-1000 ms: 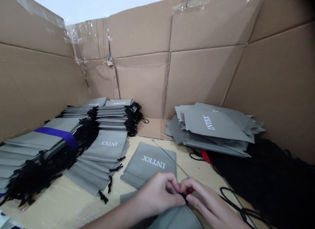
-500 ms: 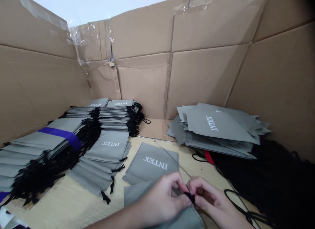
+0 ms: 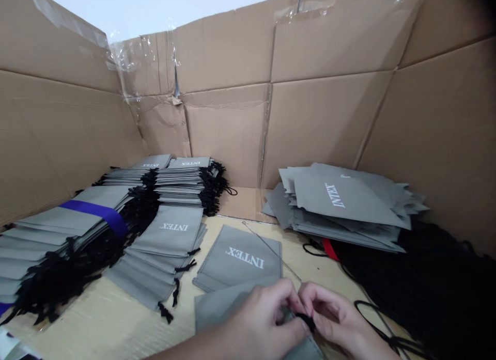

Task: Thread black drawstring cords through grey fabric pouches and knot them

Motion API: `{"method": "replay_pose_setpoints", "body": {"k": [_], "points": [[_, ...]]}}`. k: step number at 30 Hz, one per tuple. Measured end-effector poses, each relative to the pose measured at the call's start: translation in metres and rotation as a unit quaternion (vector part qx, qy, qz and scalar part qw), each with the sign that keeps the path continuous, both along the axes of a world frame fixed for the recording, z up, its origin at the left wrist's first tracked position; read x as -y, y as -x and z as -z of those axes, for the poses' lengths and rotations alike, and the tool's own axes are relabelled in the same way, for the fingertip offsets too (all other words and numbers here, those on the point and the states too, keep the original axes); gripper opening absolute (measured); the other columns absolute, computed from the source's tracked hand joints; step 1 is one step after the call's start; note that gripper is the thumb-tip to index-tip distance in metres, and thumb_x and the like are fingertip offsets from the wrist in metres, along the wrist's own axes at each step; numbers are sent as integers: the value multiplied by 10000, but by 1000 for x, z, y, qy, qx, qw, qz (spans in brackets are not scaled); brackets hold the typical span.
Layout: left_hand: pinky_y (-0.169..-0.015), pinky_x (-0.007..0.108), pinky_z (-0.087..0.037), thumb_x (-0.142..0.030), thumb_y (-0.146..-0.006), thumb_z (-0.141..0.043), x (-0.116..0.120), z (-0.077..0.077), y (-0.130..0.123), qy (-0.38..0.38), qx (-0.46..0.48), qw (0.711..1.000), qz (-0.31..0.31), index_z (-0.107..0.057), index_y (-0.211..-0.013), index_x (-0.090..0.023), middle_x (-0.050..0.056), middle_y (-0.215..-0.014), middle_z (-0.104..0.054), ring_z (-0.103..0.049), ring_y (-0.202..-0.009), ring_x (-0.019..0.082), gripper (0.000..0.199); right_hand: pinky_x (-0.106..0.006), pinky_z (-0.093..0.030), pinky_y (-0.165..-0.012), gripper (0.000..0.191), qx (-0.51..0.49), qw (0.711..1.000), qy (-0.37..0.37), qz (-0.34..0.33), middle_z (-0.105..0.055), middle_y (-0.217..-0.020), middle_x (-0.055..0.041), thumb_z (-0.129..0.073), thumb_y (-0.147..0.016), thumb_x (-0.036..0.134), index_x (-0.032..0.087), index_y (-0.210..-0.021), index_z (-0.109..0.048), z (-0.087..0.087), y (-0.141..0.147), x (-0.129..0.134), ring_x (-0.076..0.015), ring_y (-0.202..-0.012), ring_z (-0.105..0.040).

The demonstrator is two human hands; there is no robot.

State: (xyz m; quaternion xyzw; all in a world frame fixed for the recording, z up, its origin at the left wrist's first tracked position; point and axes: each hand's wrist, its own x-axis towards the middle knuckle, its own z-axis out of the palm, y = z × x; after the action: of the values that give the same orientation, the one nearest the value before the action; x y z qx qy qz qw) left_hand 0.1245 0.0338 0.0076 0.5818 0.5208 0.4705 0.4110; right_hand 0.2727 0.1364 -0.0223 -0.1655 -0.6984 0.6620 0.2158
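Observation:
Near the bottom centre, my left hand (image 3: 271,318) pinches a black cord (image 3: 306,320) at the edge of a grey pouch (image 3: 220,304). My right hand (image 3: 335,316) closes on the same cord from the other side, fingertips nearly touching those of my left. Part of the pouch is hidden under my left hand and forearm. Just beyond my hands lie flat grey pouches (image 3: 243,256) printed INTEX, with a thin metal rod (image 3: 267,245) across them. Its near end reaches toward my right hand.
Corded pouches (image 3: 170,230) fan out at left; a purple band (image 3: 95,212) wraps another row. Stacked pouches (image 3: 182,182) stand behind. At right, loose grey pouches (image 3: 349,194) lie beside a black cord bundle (image 3: 437,277) with a red band (image 3: 330,249). Cardboard walls (image 3: 225,117) surround the table.
Both hands have shifted slightly right with the black cord between them. The surrounding pouches and cords look unchanged.

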Motion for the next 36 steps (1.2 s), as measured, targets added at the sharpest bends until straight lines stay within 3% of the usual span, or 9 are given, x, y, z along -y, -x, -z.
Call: {"method": "replay_pose_setpoints", "body": {"k": [8, 12, 15, 18, 22, 26, 29, 32, 36], "points": [[-473, 188, -246, -225, -783, -567, 1, 0, 2, -33, -76, 996, -21, -561, -839, -175, -67, -582, -418, -326, -489, 69, 76, -203, -259, -479, 577, -4, 998, 56, 11, -364, -636, 33, -594, -599, 742, 210, -675, -385, 15, 11, -1, -95, -527, -305], [-516, 184, -290, -206, -798, -533, 3, 0, 3, -56, -103, 993, -26, -557, -857, -187, -42, -656, -503, -402, -548, 84, 67, -232, -324, -506, 514, 25, 997, 55, 53, -415, -654, 17, -530, -682, 725, 218, -731, -459, 1, 7, 8, -122, -551, -379], [-510, 179, -297, -205, -789, -537, 3, 1, 4, -55, -122, 991, -24, -554, -854, -194, -46, -648, -489, -410, -549, 86, 67, -240, -336, -528, 460, 68, 995, -33, 65, -409, -641, 21, -532, -727, 680, 223, -735, -488, -14, 1, 16, -136, -578, -393], [-498, 181, -299, -245, -790, -549, 3, 3, 4, -46, -141, 989, -22, -564, -859, -196, -42, -641, -499, -419, -541, 91, 86, -225, -306, -493, 469, 97, 993, -58, 29, -383, -601, 40, -513, -743, 681, 214, -717, -474, -16, -1, 14, -114, -529, -369], [-537, 187, -332, -255, -797, -549, 2, 4, 5, -45, -132, 990, -16, -585, -870, -189, -6, -737, -595, -483, -602, 108, 104, -199, -258, -452, 491, 89, 995, 13, -50, -383, -555, 68, -483, -759, 691, 203, -739, -435, -7, 0, 2, -68, -439, -336], [-516, 192, -314, -285, -791, -565, 2, 3, 6, -36, -140, 989, -20, -601, -891, -182, -7, -703, -588, -455, -575, 107, 148, -184, -254, -438, 479, 83, 993, 56, -69, -401, -532, 77, -532, -747, 669, 203, -739, -419, 0, 0, -4, -55, -420, -340], [-514, 192, -315, -254, -766, -587, 0, 3, 6, -22, -102, 994, -26, -596, -894, -176, -5, -720, -600, -449, -571, 100, 150, -179, -242, -418, 500, 81, 993, 52, -66, -398, -533, 80, -523, -732, 695, 209, -749, -407, 4, 0, -4, -50, -406, -329], [-595, 197, -378, -203, -732, -620, -5, 6, 7, 4, 14, 1000, -1, -569, -915, -166, 18, -823, -629, -533, -681, 114, 194, -180, -175, -386, 502, 64, 996, 36, -56, -369, -522, 87, -498, -741, 704, 216, -753, -385, 5, 1, -2, -43, -387, -258], [-600, 206, -394, -218, -682, -681, -11, 13, 7, 65, 109, 992, 18, -543, -930, -156, -15, -721, -593, -541, -650, 108, 291, -196, -124, -396, 508, 44, 998, 23, -47, -320, -489, 97, -473, -748, 715, 220, -740, -358, 0, 1, 3, -48, -397, -176]]}}
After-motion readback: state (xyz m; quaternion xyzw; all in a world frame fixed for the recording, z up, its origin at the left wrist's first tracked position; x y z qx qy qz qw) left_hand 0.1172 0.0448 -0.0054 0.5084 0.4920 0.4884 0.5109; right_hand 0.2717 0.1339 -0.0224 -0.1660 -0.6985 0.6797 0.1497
